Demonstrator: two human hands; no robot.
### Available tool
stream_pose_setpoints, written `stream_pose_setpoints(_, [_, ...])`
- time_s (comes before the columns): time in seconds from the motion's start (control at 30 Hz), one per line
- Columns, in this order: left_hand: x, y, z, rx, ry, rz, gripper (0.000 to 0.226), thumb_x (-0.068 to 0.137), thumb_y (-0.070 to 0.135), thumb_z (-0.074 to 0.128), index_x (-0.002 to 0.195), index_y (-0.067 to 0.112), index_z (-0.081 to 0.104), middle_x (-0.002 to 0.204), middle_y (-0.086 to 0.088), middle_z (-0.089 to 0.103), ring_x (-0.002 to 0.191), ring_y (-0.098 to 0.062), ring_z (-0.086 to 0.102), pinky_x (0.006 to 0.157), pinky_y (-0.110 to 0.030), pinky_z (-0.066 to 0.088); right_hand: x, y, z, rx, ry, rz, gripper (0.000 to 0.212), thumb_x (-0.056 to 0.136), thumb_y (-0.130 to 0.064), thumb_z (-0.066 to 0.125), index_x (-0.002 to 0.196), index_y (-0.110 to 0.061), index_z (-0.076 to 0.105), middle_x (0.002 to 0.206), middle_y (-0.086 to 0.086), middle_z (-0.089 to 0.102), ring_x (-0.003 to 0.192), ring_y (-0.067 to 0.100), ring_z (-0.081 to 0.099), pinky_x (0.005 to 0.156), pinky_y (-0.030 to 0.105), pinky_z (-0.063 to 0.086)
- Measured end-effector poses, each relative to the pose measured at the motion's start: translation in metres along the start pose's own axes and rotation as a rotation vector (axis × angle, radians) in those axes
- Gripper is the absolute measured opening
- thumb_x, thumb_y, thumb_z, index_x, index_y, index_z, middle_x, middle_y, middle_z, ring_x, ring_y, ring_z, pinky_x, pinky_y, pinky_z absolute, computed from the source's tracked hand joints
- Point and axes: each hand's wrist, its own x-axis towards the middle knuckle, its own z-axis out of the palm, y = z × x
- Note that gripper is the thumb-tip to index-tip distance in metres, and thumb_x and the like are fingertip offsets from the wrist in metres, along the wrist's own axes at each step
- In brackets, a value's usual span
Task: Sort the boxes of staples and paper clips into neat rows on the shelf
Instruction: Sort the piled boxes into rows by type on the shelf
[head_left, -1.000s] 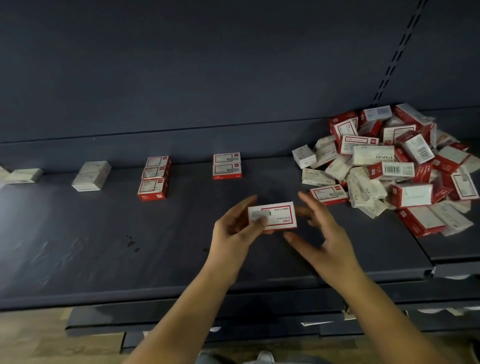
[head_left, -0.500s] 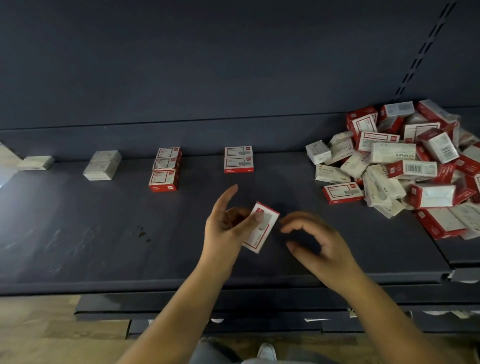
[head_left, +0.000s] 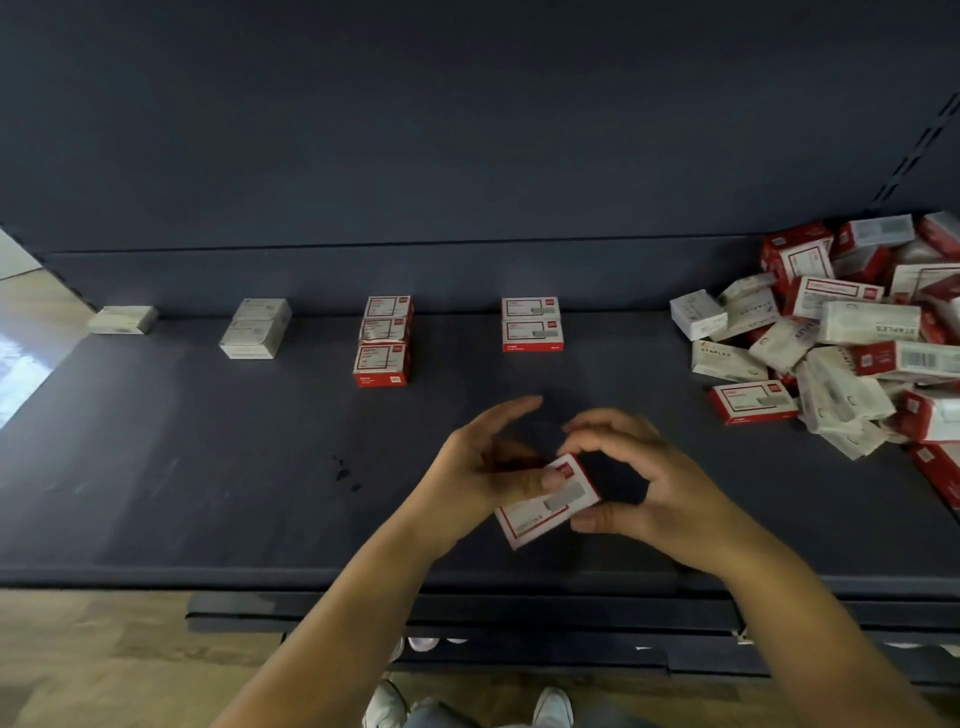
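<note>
You hold a red-and-white staple box (head_left: 545, 501) between your two hands, tilted above the front part of the dark shelf (head_left: 208, 493). Your left hand (head_left: 485, 475) grips its near-left end, thumb pressed on the printed top face, index finger stretched forward and free. Your right hand (head_left: 641, 480) curls around the box's far-right end, thumb against the lower edge and fingertips arched over the upper corner.

Ahead of your left hand, a short row of three red-and-white boxes (head_left: 384, 340) runs toward the back wall. Ahead of the gap between your hands stands a row of two red-and-white boxes (head_left: 531, 323). Farther left of your left hand sit a pair of pale boxes (head_left: 254, 328) and a single pale box (head_left: 123, 319). Well to the right of your right hand lies the unsorted heap of boxes (head_left: 852, 338), red ones mixed with white ones marked STAPLES.
</note>
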Motion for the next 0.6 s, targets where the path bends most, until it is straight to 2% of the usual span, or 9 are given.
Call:
stream_pose_setpoints(0.07, [-0.001, -0.002, -0.007, -0.019, 0.011, 0.047, 0.051, 0.066, 0.022, 0.072, 0.114, 0.028, 0.055, 0.085, -0.001, 0.071, 0.085, -0.017, 0.069, 0.070, -0.023, 0.053, 0.004, -0.001, 0.001, 0.003, 0.095, -0.037, 0.050, 0.061, -0.026, 0.083, 0.100, -0.046, 0.060, 0.118, -0.028, 0.046, 0.118, 0.000, 0.042, 0.090, 0.002, 0.028])
stream_pose_setpoints(0.13, [-0.006, -0.003, -0.015, 0.002, 0.022, 0.104, 0.044, 0.068, 0.021, 0.079, 0.108, 0.024, 0.059, 0.092, 0.001, 0.070, 0.091, -0.018, 0.068, 0.072, -0.025, 0.054, 0.007, -0.003, 0.001, 0.055, 0.189, -0.052, 0.054, 0.055, -0.038, 0.079, 0.103, -0.049, 0.058, 0.116, -0.029, 0.049, 0.116, -0.002, 0.045, 0.092, 0.004, 0.031])
stream_pose_setpoints(0.2, [-0.010, -0.003, -0.022, 0.116, 0.041, 0.183, 0.046, 0.066, 0.028, 0.079, 0.107, 0.027, 0.059, 0.101, 0.005, 0.068, 0.097, -0.016, 0.066, 0.079, -0.027, 0.054, 0.009, -0.002, 0.000, 0.108, 0.243, -0.061, 0.053, 0.054, -0.047, 0.071, 0.105, -0.047, 0.057, 0.116, -0.027, 0.051, 0.116, -0.001, 0.046, 0.096, 0.009, 0.034])
stream_pose_setpoints(0.3, [-0.011, -0.002, -0.027, 0.402, 0.081, 0.299, 0.054, 0.064, 0.035, 0.081, 0.112, 0.035, 0.057, 0.109, 0.014, 0.060, 0.103, -0.006, 0.059, 0.089, -0.022, 0.049, 0.013, 0.000, 0.001, 0.125, 0.276, -0.079, 0.051, 0.055, -0.049, 0.069, 0.105, -0.051, 0.058, 0.116, -0.025, 0.052, 0.117, 0.001, 0.047, 0.097, 0.012, 0.035])
stream_pose_setpoints(0.4, [-0.007, -0.002, -0.027, 0.609, 0.176, 0.394, 0.055, 0.068, 0.032, 0.077, 0.119, 0.020, 0.062, 0.111, 0.018, 0.052, 0.106, 0.001, 0.051, 0.091, -0.013, 0.043, 0.016, 0.004, 0.005, 0.130, 0.301, -0.064, 0.054, 0.054, -0.045, 0.081, 0.104, -0.048, 0.061, 0.117, -0.023, 0.053, 0.118, 0.002, 0.046, 0.095, 0.009, 0.034])
stream_pose_setpoints(0.47, [-0.002, -0.007, -0.028, 0.696, 0.200, 0.436, 0.056, 0.069, 0.031, 0.075, 0.121, 0.012, 0.062, 0.111, 0.015, 0.052, 0.106, 0.001, 0.049, 0.092, -0.008, 0.040, 0.017, 0.009, 0.007, 0.064, 0.324, -0.026, 0.052, 0.056, -0.037, 0.079, 0.104, -0.045, 0.061, 0.119, -0.022, 0.053, 0.118, 0.001, 0.043, 0.094, 0.003, 0.030])
stream_pose_setpoints(0.6, [0.005, -0.025, -0.026, 0.796, 0.189, 0.390, 0.061, 0.073, 0.027, 0.076, 0.128, 0.013, 0.055, 0.109, 0.012, 0.054, 0.102, 0.004, 0.049, 0.090, -0.005, 0.040, 0.018, 0.025, 0.014, -0.148, 0.295, 0.103, 0.059, 0.065, -0.018, 0.082, 0.118, -0.028, 0.059, 0.128, -0.015, 0.043, 0.118, -0.003, 0.028, 0.088, -0.006, 0.018])
